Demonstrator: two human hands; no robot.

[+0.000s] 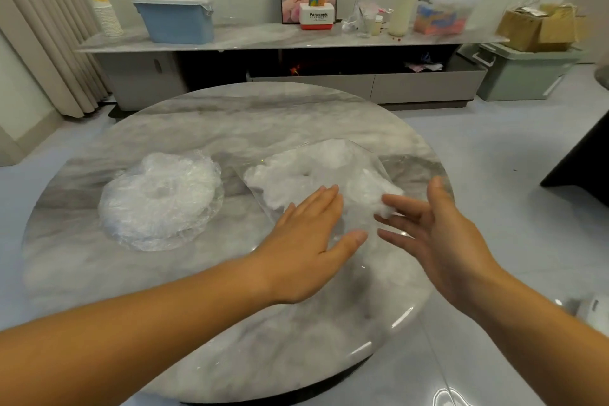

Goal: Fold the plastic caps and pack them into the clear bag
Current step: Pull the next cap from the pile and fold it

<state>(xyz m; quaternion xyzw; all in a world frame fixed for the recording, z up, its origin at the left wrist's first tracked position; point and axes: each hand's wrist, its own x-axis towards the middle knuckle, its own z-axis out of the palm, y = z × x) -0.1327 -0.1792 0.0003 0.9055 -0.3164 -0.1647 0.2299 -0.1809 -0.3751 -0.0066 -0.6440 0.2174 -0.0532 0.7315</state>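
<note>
Our left hand (309, 241) lies flat, fingers straight, palm down on the bag (375, 163). Our right hand (438, 231) hovers open, fingers spread, tips right at the white caps (296, 175) bunched inside it. The bag sits toward the right rim of the round surface (197, 115), and our right wrist crosses that edge. There's bare marble at the far side and close to us. We count one bag and one stack (158, 201) of loose caps to its left, well apart; how many it holds we cannot tell.
</note>
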